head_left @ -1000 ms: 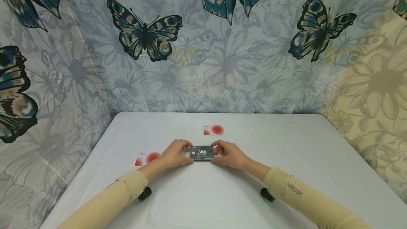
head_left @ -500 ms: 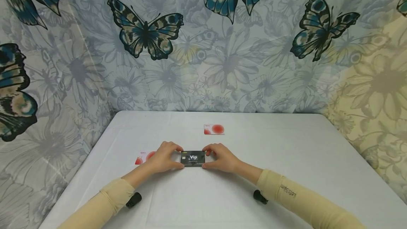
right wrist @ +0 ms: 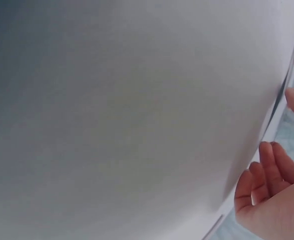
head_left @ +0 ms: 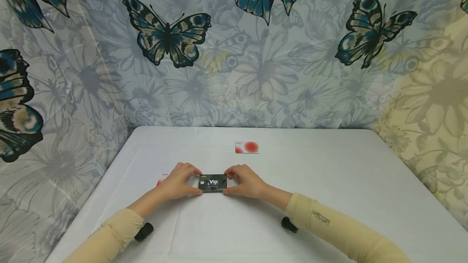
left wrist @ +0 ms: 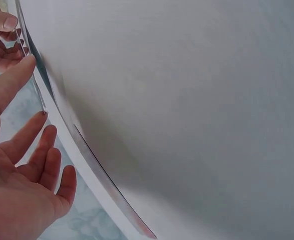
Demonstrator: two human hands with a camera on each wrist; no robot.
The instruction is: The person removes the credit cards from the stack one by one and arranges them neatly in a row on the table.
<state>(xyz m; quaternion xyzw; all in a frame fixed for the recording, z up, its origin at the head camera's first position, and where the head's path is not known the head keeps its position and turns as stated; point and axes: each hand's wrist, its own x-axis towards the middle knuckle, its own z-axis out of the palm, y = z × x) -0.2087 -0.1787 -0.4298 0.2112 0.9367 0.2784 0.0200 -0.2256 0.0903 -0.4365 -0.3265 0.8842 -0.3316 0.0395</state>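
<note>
A black card (head_left: 213,183) printed with "Vip" and a chip mark lies face up between both hands, low over the table. My left hand (head_left: 178,182) pinches its left edge, thumb at the near corner and a finger at the far corner. On the opposite side my right hand (head_left: 246,182) pinches the right edge in the same manner. In the left wrist view the left hand's (left wrist: 26,185) other fingers hang loosely below. The right wrist view has the right hand (right wrist: 274,195) at its edge. Whether the card touches the table, I cannot tell.
A red and white card (head_left: 247,147) lies farther back on the white table (head_left: 329,165). Another red and white card (head_left: 160,182) is mostly hidden behind the left hand. Black wrist cameras (head_left: 144,232) hang by the sleeves. Butterfly-printed cloth walls rise behind.
Both hands have moved left and slightly nearer with the black card held between them. The left hand now covers most of the left red and white card.
</note>
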